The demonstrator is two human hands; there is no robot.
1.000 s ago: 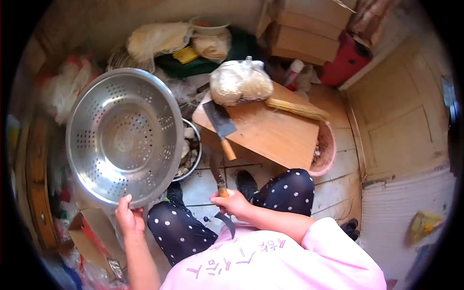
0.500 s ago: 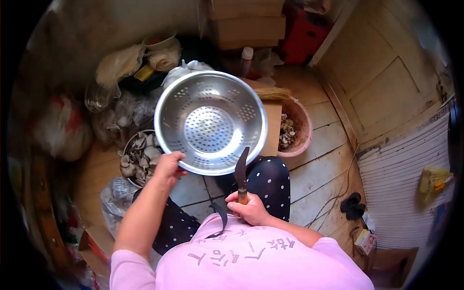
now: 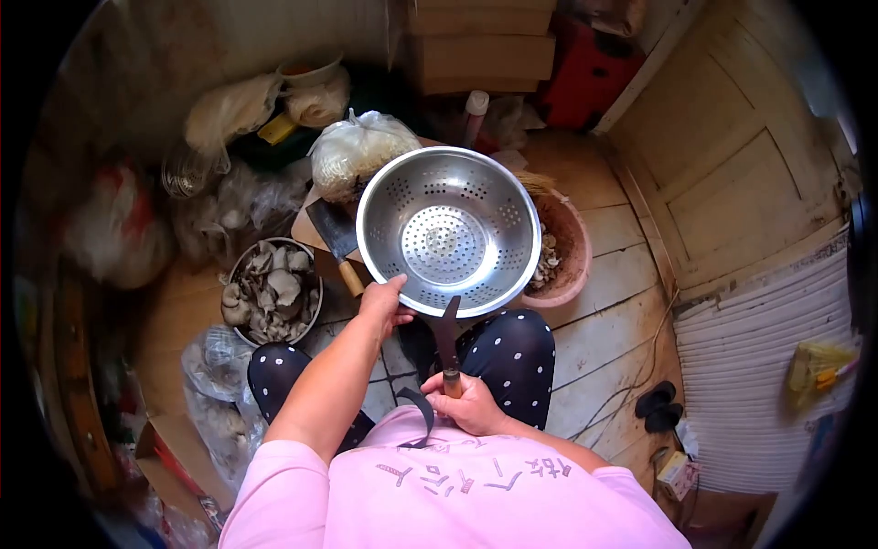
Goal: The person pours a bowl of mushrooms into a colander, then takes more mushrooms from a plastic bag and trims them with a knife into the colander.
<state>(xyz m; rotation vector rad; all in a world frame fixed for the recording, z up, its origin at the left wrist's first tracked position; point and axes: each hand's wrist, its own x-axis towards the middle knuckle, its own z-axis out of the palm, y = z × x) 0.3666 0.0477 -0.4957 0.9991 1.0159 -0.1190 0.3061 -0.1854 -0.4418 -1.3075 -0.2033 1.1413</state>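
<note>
My left hand (image 3: 385,305) grips the near-left rim of a stainless steel colander (image 3: 445,240), tilted so its bare inside faces me. In front of my waist, my right hand (image 3: 470,405) is closed round the wooden handle of a small knife (image 3: 445,337). Its dark, curved blade points up and overlaps the colander's near rim in view. Left of the colander lies a cleaver (image 3: 334,231) with a wooden handle, on a board partly hidden by the colander. A metal bowl (image 3: 319,313) full of oyster mushrooms (image 3: 277,285) stands further left.
Behind the colander sits a tied plastic bag (image 3: 364,151). A pink basin (image 3: 580,267) with mushroom scraps stands to the right on the tiled floor. Another plastic bag (image 3: 217,366) lies by my left knee. Cardboard boxes (image 3: 483,46) and a spray can (image 3: 475,114) are at the back.
My left hand has carried the colander to the right and slightly nearer. The cleaver and more of the tied bag and mushroom bowl now show. The right hand still holds the knife.
</note>
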